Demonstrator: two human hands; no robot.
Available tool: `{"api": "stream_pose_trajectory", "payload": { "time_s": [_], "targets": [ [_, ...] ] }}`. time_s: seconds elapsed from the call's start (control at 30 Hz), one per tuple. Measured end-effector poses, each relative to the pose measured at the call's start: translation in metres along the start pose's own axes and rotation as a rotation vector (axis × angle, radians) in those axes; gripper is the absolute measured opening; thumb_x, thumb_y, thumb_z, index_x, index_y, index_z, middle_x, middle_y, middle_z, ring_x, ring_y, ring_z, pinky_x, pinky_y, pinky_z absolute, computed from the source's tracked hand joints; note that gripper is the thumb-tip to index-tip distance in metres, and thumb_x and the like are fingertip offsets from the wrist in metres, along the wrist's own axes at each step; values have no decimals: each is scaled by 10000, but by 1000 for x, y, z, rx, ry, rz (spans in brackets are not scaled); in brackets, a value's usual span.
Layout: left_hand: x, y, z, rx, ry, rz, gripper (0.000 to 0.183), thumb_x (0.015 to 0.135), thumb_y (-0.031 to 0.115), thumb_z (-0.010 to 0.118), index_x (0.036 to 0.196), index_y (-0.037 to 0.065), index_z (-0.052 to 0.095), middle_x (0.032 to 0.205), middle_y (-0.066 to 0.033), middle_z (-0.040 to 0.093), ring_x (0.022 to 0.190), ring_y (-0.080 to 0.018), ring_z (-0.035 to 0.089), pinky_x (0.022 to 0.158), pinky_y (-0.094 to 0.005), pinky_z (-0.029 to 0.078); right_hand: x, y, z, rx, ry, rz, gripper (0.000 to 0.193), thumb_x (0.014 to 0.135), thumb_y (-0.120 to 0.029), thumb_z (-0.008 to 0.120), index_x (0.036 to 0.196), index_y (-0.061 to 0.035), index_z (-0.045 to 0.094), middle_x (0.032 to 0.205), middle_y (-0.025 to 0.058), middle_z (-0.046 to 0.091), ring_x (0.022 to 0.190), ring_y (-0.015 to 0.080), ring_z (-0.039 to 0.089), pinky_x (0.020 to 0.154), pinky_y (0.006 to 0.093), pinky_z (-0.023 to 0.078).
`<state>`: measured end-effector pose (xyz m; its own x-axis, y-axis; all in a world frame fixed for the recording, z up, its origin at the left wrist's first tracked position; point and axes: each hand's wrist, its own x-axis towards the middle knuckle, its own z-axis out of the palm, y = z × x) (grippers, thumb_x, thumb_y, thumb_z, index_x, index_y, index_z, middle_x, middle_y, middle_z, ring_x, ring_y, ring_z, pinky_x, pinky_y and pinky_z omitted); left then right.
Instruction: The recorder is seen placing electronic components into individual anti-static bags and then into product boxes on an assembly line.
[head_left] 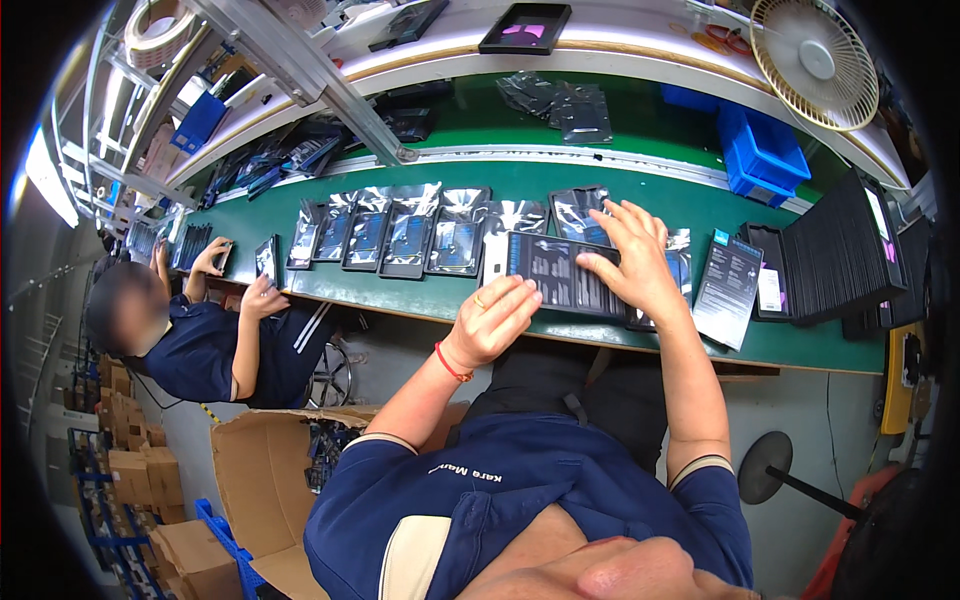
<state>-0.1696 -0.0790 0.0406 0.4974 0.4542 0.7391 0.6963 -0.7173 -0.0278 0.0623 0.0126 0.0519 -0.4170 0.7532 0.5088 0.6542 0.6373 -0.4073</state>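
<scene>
A flat black box (558, 272) with printed panels lies tilted across the front of the bench before me. My left hand (492, 322) is at its left end, fingers pressed together over the near corner. Stretched over its right end is my right hand (635, 262), thumb lying on the printed face and the other fingers spread past the far edge. Under and behind my hands are a clear-bagged black tray (578, 208) and another bagged tray (679, 262). Partly covered by the box is a shiny clear bag (517, 215). What my left fingertips grip underneath is hidden.
Several bagged black trays (408, 235) line the green bench (400, 288) to the left. A printed box (728, 290) and stacked black trays (835, 250) stand right, blue bins (762, 155) behind. A co-worker (215, 330) handles a tray at left. An open carton (255, 480) sits below.
</scene>
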Motion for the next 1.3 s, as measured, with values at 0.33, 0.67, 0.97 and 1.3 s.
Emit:
{"api": "stream_pose_trajectory", "payload": {
  "time_s": [0.33, 0.67, 0.97, 1.3],
  "targets": [
    [11, 6, -14, -266, 67, -577, 558, 696, 167, 691, 1235, 74, 582, 1369, -179, 397, 1288, -336, 357, 1063, -444, 319, -30, -48, -14, 608, -73, 309, 270, 816, -115, 670, 1009, 7, 525, 822, 174, 668, 743, 254, 679, 642, 344, 508],
    [35, 21, 1, -401, -51, -546, 1053, 501, 266, 859, 1340, 1, 281, 1219, -227, 394, 1135, -377, 426, 981, -430, 372, -39, -67, -34, 483, 163, -44, 378, 742, -76, 733, 1091, -7, 604, 960, 147, 598, 790, 239, 613, 634, 307, 494],
    [29, 25, -5, -499, -243, -571, 1161, 497, 274, 838, 1405, -52, 193, 1280, -249, 372, 1187, -379, 405, 1013, -438, 352, -34, -46, -51, 277, 51, -215, 357, 648, -198, 801, 932, -34, 660, 877, 93, 574, 788, 261, 571, 672, 344, 479],
    [9, 37, 46, -1098, -361, -845, 1159, 599, 247, 840, 1454, -36, 111, 1347, -206, 376, 1267, -278, 378, 1060, -367, 300, -26, 35, -35, -234, -301, 782, 644, 626, -270, 849, 1084, 61, 539, 1003, 246, 633, 955, 370, 635, 810, 425, 512]
  ]
}}
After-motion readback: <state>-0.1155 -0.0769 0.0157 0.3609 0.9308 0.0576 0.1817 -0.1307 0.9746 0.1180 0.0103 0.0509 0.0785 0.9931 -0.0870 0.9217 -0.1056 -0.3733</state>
